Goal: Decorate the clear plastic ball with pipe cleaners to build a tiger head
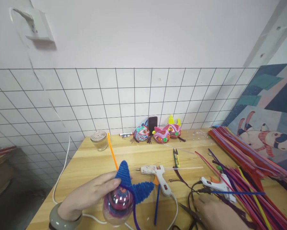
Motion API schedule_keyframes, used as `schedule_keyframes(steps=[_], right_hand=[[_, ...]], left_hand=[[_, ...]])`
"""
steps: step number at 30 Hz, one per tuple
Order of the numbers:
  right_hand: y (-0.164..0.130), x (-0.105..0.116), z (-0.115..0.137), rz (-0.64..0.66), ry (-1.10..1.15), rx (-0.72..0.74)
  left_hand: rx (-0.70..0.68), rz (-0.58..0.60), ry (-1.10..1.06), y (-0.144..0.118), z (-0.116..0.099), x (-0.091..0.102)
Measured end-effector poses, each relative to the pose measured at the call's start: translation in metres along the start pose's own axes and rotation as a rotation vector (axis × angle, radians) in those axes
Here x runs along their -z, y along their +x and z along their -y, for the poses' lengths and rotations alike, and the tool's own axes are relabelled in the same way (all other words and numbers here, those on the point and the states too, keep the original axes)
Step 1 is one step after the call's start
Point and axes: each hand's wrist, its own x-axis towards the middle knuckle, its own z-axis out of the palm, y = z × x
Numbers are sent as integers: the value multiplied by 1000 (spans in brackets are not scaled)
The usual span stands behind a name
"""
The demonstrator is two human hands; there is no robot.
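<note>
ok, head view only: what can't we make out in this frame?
- Right hand: blurred and cut by the bottom edge; what it grips, if anything, near the black cords is unclear.
- Decorated ball in the left hand: underside cut by the frame edge, near side hidden by fingers.
- Three finished figures at the wall: too small for detail.
- Phone: lower part hidden behind them.

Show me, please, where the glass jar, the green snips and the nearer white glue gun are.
glass jar (99, 140): head view, middle of its side wall.
green snips (176, 157): head view, on the handles.
nearer white glue gun (159, 174): head view, top of its handle.
</note>
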Motion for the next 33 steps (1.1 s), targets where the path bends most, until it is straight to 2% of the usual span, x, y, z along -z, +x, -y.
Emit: schedule_keyframes(steps=[4, 7, 10, 15, 22, 26, 30, 33], right_hand=[[60, -15, 51, -40, -16, 263], [81, -29, 70, -46, -42, 388], [86, -28, 59, -35, -72, 442], [92, -12, 31, -28, -62, 453], [85, -20, 53, -15, -133, 641], [85, -20, 54, 1, -185, 716], [86, -14, 56, 14, -175, 793], [89, 1, 59, 71, -231, 820]], left_hand=[[-12, 3, 23, 0, -2, 0], [-17, -29, -4, 0, 0, 2], [-11, -80, -37, 1, 6, 5], [-26, -134, -132, 9, 17, 7], [-58, -216, -248, 17, 23, 1], [-57, -260, -322, 20, 28, -1], [-47, -265, -429, 24, 29, -2], [-14, -304, -472, 24, 27, -3]])
